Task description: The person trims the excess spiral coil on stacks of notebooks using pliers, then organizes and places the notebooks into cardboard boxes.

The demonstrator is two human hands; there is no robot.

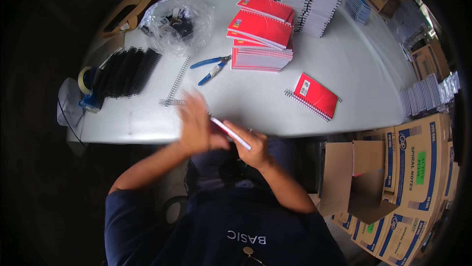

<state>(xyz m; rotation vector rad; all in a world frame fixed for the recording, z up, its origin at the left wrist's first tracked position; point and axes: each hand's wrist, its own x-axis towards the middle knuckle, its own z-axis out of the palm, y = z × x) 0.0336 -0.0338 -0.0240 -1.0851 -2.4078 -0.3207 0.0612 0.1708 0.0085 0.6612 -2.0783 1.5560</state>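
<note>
Near the table's front edge, my right hand [254, 149] is closed around a small red notebook [231, 133], tilted so that its white page edges show. My left hand [195, 126] is blurred beside the notebook's left end, fingers stretched up and thumb apart. Whether it touches the notebook is unclear. A loose wire coil [179, 80] and a second coil [172, 102] lie close to the left fingertips. Beyond them rest blue-handled pliers [212, 68], their handles spread. To the right, a red notebook [317, 96] lies flat with a coil along its lower edge, the coil end sticking out.
A stack of red notebooks [262, 57] stands mid-table, with taller stacks of bound notebooks [314, 0] behind. Black coils [129, 72], a tape dispenser [88, 86] and a clear plastic bag [184, 28] occupy the left. An open cardboard box [339, 175] and stacked cartons [418, 168] stand at right.
</note>
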